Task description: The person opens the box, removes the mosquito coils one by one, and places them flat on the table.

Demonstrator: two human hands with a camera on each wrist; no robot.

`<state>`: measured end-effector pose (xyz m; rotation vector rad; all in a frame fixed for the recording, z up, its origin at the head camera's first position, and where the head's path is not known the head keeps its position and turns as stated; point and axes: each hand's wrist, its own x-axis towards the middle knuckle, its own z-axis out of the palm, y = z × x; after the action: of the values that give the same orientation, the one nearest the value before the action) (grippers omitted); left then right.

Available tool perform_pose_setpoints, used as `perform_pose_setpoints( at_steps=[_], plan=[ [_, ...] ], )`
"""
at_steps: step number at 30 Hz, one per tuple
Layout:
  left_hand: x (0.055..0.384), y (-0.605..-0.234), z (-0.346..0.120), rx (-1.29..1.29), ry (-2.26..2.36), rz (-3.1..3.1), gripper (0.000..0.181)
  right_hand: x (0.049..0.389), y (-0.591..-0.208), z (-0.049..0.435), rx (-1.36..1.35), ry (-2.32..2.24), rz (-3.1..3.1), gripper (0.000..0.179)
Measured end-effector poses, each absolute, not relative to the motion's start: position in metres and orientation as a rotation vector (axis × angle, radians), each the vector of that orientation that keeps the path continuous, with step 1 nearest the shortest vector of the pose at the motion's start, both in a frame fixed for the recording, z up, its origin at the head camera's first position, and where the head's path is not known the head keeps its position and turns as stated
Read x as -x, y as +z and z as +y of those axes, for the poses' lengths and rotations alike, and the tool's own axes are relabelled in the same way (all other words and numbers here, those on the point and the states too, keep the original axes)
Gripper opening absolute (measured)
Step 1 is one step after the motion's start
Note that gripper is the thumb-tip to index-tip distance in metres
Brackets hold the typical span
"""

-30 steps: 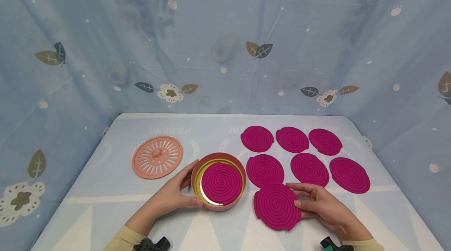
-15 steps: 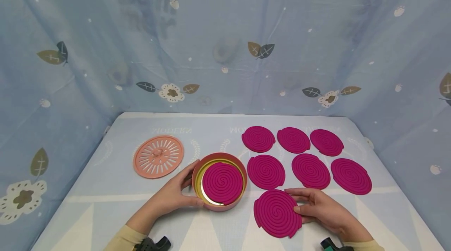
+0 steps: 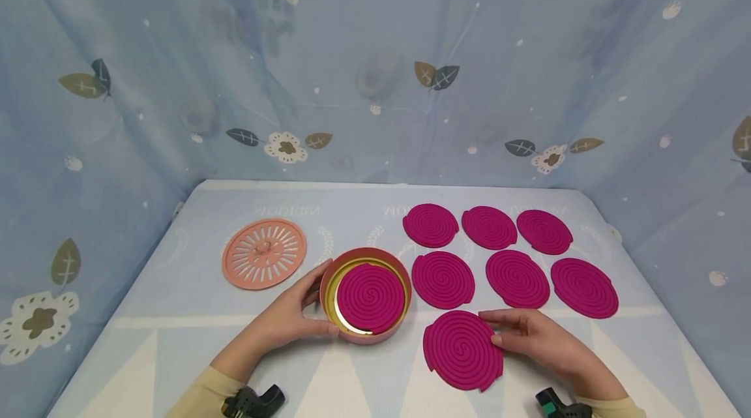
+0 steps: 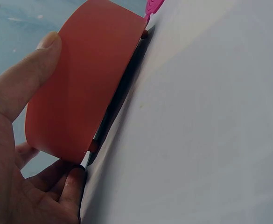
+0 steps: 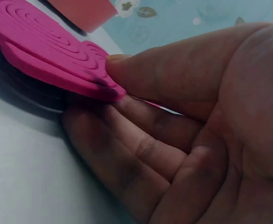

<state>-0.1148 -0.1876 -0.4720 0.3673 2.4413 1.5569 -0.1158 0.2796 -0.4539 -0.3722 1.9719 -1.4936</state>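
Observation:
My left hand [image 3: 293, 313] grips the left side of a round coral mosquito coil holder [image 3: 326, 327], thumb at the near side and fingers behind. In the left wrist view the holder [image 4: 87, 74] shows its plain outer wall and small feet. Inside the gold-lined holder lies a magenta mosquito coil [image 3: 371, 298]. My right hand [image 3: 542, 343] pinches the right edge of another magenta mosquito coil [image 3: 462, 349], right of the holder. The right wrist view shows the thumb on top of this coil [image 5: 38, 46] and fingers beneath, with the edge raised off the table.
A slotted coral lid [image 3: 264, 255] lies flat left of the holder. Several more magenta coils [image 3: 442, 280] lie in two rows at the back right of the table [image 3: 193, 353]. A blue patterned curtain [image 3: 375, 66] stands behind the table and at its sides.
The coil in my right hand has moved toward me, off the coil behind it that it overlapped. My left hand keeps its grip on the holder. The head view has tilted slightly.

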Motion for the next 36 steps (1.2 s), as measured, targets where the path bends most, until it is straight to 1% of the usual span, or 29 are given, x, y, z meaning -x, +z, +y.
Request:
perform_pose_setpoints(
  at_steps=[8, 36],
  plan=[
    [0.116, -0.474, -0.188, -0.381, 1.573, 2.442, 0.12, 0.117, -0.449, 0.286, 0.437, -1.493, 2.012, 0.047],
    [0.115, -0.473, -0.189, -0.388, 1.586, 2.41, 0.119, 0.117, -0.452, 0.29, 0.383, -1.541, 1.956, 0.051]
  ],
)
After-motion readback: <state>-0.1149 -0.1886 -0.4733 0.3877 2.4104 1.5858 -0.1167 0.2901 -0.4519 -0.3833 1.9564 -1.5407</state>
